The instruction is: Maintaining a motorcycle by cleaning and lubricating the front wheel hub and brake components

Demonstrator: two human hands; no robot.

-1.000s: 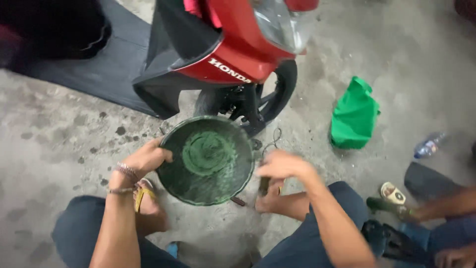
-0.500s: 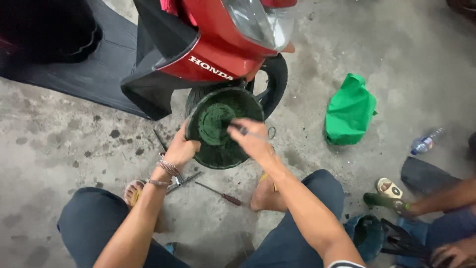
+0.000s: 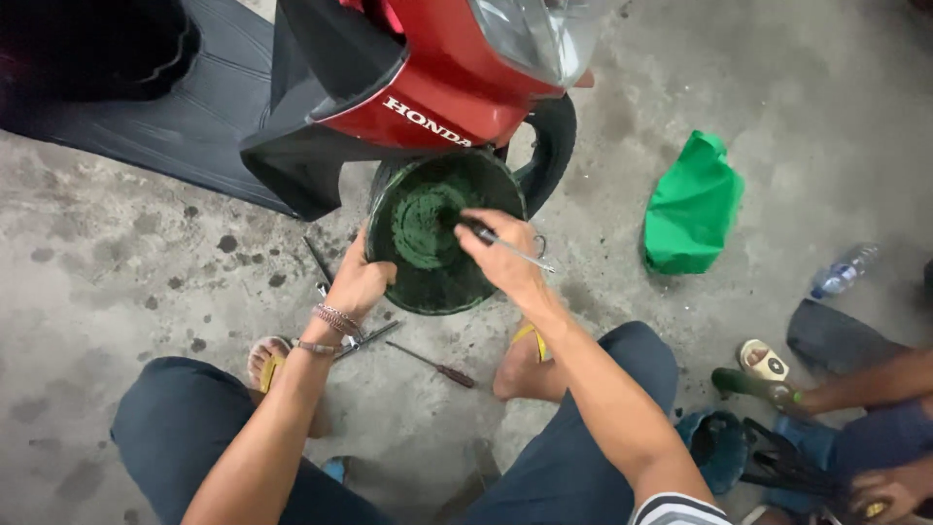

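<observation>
A round dark green bowl-shaped pan point(image 3: 428, 277) stands tilted against the front wheel of a red scooter point(image 3: 437, 87). My left hand point(image 3: 362, 282) grips its left rim. My right hand point(image 3: 501, 255) is closed on a slim metal tool point(image 3: 520, 250), whose dark end reaches into the pan near its middle. I squat on the concrete floor with both knees in dark trousers.
A screwdriver point(image 3: 435, 366) and other small tools point(image 3: 321, 262) lie on the floor by my feet. A green bag point(image 3: 692, 206) and a plastic bottle point(image 3: 844, 271) lie to the right. Another person's leg and sandalled foot point(image 3: 763, 365) are at the right edge.
The pan went from lying flat near my knees to leaning tilted at the wheel. My right hand picked up a tool and moved to the pan's inside.
</observation>
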